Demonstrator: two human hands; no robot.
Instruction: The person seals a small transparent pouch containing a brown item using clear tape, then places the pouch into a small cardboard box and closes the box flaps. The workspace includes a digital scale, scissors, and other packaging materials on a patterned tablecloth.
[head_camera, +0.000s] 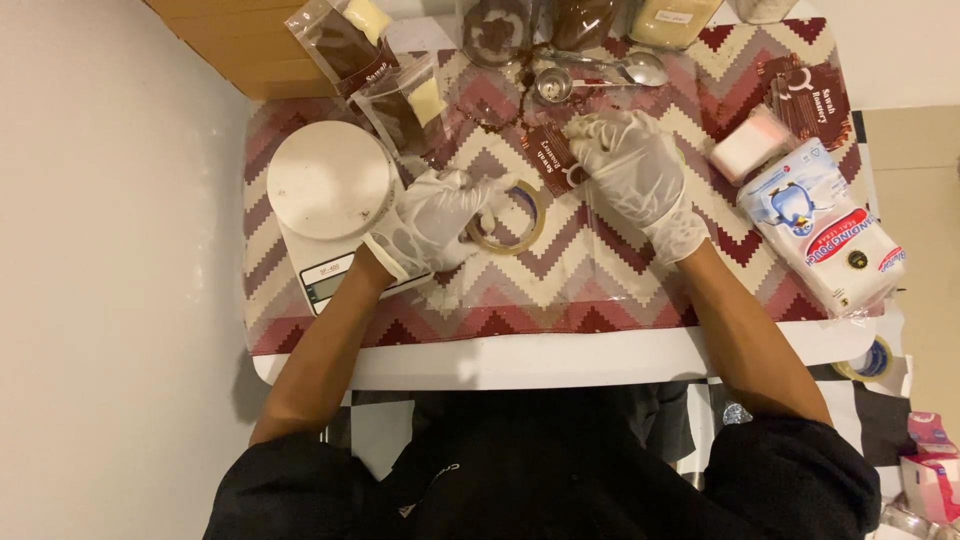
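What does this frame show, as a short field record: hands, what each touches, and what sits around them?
surface: small table under a zigzag red, white and beige cloth
left hand: gloved, on a tape roll lying flat
right hand: gloved, pinching a dark red card label
left of hands: white kitchen scale
far edge: clear pouches with brown contents, metal scoops, jars
right side: white plastic pack, stack of dark red labels
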